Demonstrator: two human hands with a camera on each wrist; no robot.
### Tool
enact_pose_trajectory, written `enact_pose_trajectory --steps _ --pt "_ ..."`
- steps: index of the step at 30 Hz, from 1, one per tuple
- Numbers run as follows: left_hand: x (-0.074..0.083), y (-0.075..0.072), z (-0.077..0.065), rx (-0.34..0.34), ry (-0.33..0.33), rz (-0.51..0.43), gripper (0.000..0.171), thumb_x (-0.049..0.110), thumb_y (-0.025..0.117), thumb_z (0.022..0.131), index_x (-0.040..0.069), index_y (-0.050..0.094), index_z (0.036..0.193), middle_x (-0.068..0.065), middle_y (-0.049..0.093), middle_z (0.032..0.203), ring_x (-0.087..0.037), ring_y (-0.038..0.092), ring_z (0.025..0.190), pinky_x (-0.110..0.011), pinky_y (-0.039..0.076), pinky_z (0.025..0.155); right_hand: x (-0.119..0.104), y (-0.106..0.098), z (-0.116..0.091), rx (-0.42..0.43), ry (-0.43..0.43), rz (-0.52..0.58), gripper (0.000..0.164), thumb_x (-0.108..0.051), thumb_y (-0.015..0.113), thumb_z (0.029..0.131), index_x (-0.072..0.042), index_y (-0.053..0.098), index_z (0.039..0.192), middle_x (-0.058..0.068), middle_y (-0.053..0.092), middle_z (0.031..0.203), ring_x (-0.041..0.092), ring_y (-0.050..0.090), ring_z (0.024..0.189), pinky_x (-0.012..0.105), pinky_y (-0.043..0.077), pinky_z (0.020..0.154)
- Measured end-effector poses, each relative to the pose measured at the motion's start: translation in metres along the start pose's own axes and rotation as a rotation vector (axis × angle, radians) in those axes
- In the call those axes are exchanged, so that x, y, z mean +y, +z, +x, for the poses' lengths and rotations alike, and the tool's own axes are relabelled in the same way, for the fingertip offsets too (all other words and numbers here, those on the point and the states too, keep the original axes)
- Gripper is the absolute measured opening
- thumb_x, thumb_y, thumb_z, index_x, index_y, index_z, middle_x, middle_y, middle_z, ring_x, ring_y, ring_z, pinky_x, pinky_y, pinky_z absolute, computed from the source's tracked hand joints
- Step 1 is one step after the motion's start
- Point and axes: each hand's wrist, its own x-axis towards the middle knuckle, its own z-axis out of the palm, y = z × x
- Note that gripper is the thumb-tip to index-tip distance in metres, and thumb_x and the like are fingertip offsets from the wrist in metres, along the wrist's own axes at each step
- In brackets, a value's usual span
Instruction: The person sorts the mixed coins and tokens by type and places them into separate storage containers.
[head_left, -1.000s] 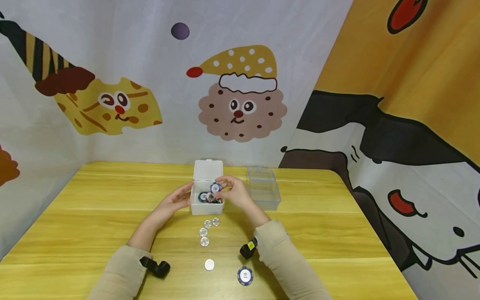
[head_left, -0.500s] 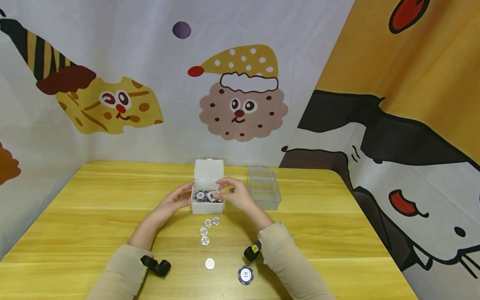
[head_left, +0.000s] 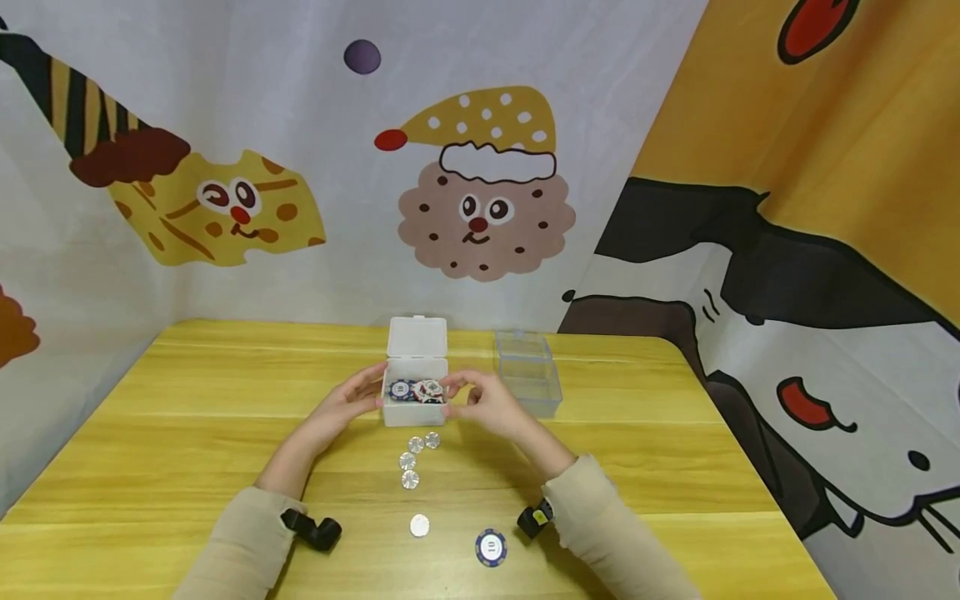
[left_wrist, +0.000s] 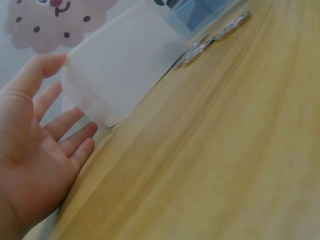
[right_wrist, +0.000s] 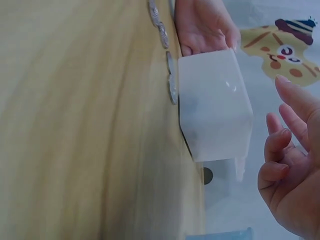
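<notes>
Wood-grain table [head_left: 187, 467], cartoon curtain [head_left: 285, 100] behind, and the open white box [head_left: 414, 417] holds chips [head_left: 401, 391]! Left hand [head_left: 352, 395], fingers relaxed, touches its left side; right hand [head_left: 486, 402], released, hovers just right. Table edge close behind the box; coins [head_left: 407, 461] in front, transparent case [head_left: 542, 408] rightward, wide wood leftward.

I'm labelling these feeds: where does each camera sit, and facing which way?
Head: on the head, facing forward and down at the white box; left hand, right hand and sleeves show.
Left wrist: on that wrist, facing the box from the left; left hand shows.
Right wrist: on that wrist, facing the box from the right; both hands show.
Shared: both wrist views show the box and silver coins.
</notes>
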Motion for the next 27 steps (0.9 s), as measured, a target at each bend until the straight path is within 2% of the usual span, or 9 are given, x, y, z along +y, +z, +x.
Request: enact_pose_trajectory --steps 4,10,13,21,27 --pt "0.0 0.0 0.001 -0.003 0.0 0.008 0.061 0.005 0.054 0.096 0.006 0.027 0.15 -0.02 0.025 0.153 -0.042 0.026 0.136 -0.057 0.019 0.109 -0.003 -0.001 -0.013 -0.031 -0.005 -0.038 0.039 -0.009 0.079 0.079 -0.001 0.065 0.114 0.011 0.063 0.095 0.006 0.037 0.047 0.018 0.033 0.043" --pt "-0.001 0.0 0.001 -0.002 0.0 0.014 0.061 0.006 0.055 0.096 0.007 0.028 0.151 -0.019 0.026 0.153 -0.041 0.028 0.136 -0.056 0.021 0.109 -0.005 -0.001 -0.033 -0.09 -0.012 -0.053 0.039 -0.01 0.079 0.079 0.0 0.065 0.115 0.017 0.063 0.097 0.004 0.039 0.048 0.018 0.035 0.043" --pt "-0.001 0.0 0.001 -0.001 -0.001 0.014 0.061 0.007 0.055 0.096 0.008 0.028 0.151 -0.019 0.026 0.153 -0.041 0.027 0.136 -0.056 0.021 0.109 -0.002 -0.001 -0.043 -0.124 0.007 -0.053 0.04 -0.011 0.08 0.078 -0.001 0.065 0.115 0.016 0.063 0.097 0.005 0.042 0.05 0.018 0.037 0.044" --pt "0.0 0.0 0.0 0.002 -0.005 0.011 0.062 0.008 0.056 0.096 0.008 0.028 0.151 -0.019 0.025 0.153 -0.041 0.027 0.136 -0.057 0.02 0.108 0.004 -0.001 -0.063 -0.187 0.057 -0.059 0.042 -0.013 0.082 0.076 -0.005 0.066 0.114 0.011 0.064 0.1 0.007 0.044 0.053 0.018 0.038 0.046" --pt "0.0 -0.001 0.0 0.003 -0.006 0.007 0.061 0.007 0.055 0.096 0.007 0.028 0.15 -0.02 0.025 0.153 -0.043 0.026 0.136 -0.057 0.019 0.109 0.007 -0.003 -0.077 -0.277 0.048 -0.078 0.043 -0.014 0.083 0.074 -0.011 0.066 0.114 0.005 0.065 0.1 0.003 0.046 0.055 0.018 0.041 0.047"
